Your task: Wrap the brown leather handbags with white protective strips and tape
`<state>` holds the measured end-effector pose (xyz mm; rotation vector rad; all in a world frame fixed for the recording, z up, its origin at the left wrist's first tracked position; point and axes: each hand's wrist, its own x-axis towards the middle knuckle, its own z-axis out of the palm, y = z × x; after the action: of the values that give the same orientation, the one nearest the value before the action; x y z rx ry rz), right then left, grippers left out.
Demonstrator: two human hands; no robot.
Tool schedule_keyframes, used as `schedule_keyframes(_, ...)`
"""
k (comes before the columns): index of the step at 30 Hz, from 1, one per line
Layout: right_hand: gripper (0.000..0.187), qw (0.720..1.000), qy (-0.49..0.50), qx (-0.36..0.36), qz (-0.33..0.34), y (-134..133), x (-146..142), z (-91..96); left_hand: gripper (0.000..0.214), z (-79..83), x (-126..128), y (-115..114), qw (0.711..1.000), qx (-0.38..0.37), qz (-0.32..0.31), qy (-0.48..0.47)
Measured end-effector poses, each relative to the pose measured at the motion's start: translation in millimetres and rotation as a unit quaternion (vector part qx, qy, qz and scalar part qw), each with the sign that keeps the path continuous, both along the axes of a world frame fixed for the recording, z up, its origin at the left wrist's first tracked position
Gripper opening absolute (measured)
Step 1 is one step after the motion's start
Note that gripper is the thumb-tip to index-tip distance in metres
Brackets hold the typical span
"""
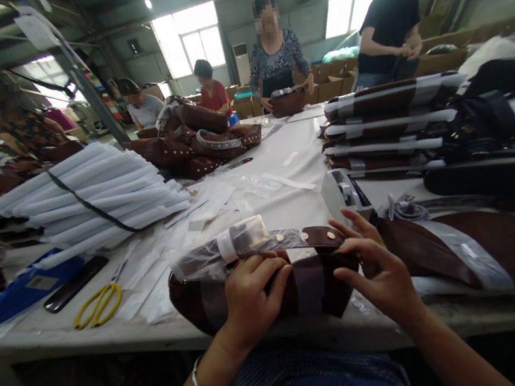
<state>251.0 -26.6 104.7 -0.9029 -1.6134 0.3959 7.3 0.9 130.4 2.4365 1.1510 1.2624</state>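
**Fig. 1. Head view: two-handed hold on a partly wrapped bag.** The left hand (250, 296) is closed over the top of the brown bag (314, 295), with its fingers curled on the body just below the studded strap (309, 237). The right hand (382, 271) is spread wide, fingertips touching the strap's stud end and thumb towards the bag's side. It seems to clasp nothing, though the far fingers are hard to read.

The bag lies on its side at the near edge of the table (289, 148). A clear plastic sleeve (195, 263) and a white paper band (227, 245) cover the strap's left half, while the stud end is bare.

The step in hand is judged to be the wrapping of the strap. Further wrapping would call for the left hand to pin the bag while the strap's bare end is covered.

Yellow scissors (98, 305) and a stack of white sheets (90, 194) lie to the left, and a pile of wrapped bags (389, 125) stands to the right. Other people work at the table's far end.
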Motion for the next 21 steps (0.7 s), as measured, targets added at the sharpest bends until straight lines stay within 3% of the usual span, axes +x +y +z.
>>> schedule_keyframes(2, 0.049, 0.997, 0.04, -0.05, 0.03, -3.4, -0.5, 1.9, 0.012, -0.3, -2.9, -5.2, 1.0, 0.01, -0.004, 0.005)
schedule_keyframes(5, 0.084, 0.989, -0.008, -0.146, 0.026, -10.2, -0.4, 0.9, 0.012, -0.9, -6.0, -10.8, 0.999, 0.035, -0.002, 0.026)
schedule_keyframes(8, 0.073, 0.985, -0.081, -0.151, -0.038, -20.0, -0.9, -4.8, 0.032, 1.8, -7.4, -15.6, 0.994, 0.049, 0.0, 0.099)
schedule_keyframes(12, 0.047, 0.993, -0.094, -0.057, -0.049, -35.8, -1.8, 2.4, 0.061, 16.7, -9.4, -26.2, 0.981, 0.041, -0.025, 0.189)
schedule_keyframes(16, 0.027, 0.986, -0.142, 0.091, 0.012, -47.7, 4.5, 33.0, 0.03, 30.3, -15.0, -27.3, 0.978, 0.125, -0.054, 0.158)
schedule_keyframes(18, 0.02, 0.965, -0.212, 0.153, 0.001, -47.5, 5.0, 37.6, 0.026, 24.2, -18.6, -17.5, 0.974, 0.162, -0.062, 0.146)
schedule_keyframes(21, 0.02, 0.935, -0.252, 0.247, -0.05, -36.8, -6.0, 13.4, 0.034, -10.4, -24.8, 3.8, 0.969, 0.198, -0.061, 0.136)
